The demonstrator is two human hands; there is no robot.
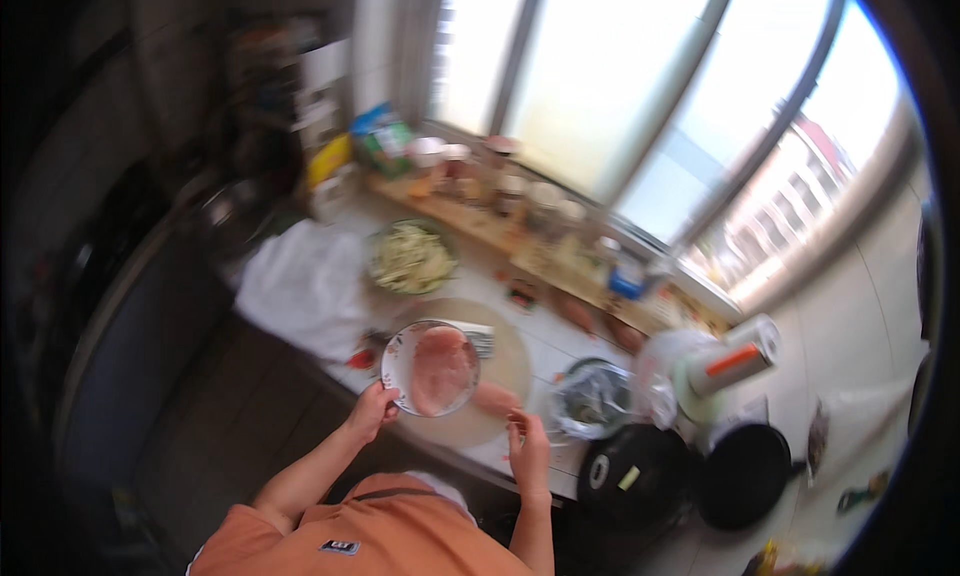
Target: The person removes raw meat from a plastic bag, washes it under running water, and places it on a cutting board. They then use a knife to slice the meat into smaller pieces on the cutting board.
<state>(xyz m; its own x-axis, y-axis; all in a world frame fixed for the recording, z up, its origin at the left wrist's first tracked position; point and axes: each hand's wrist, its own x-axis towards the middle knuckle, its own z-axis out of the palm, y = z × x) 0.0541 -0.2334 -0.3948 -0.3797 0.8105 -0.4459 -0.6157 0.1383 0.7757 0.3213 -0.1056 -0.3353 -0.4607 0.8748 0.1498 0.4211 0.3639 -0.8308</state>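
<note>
My left hand [373, 412] grips the rim of a white patterned plate [396, 351], held above a round cutting board [442, 431]. A flat slab of raw pink meat [441, 369] lies on the plate. Beside the plate, a smaller piece of raw meat [496, 399] is over the board. The curled fingers of my right hand [529, 445] are at that piece's near end; blur hides whether they grip it. Partly behind the plate rests a broad metal blade [480, 337], its handle end unclear.
A bowl of pale cut vegetable strips [412, 259] and a white cloth [300, 283] sit behind the board. To the right are a bag-lined bin [592, 399], black pans [742, 475] and a paper roll [735, 358]. Jars [510, 193] line a wooden ledge below the window.
</note>
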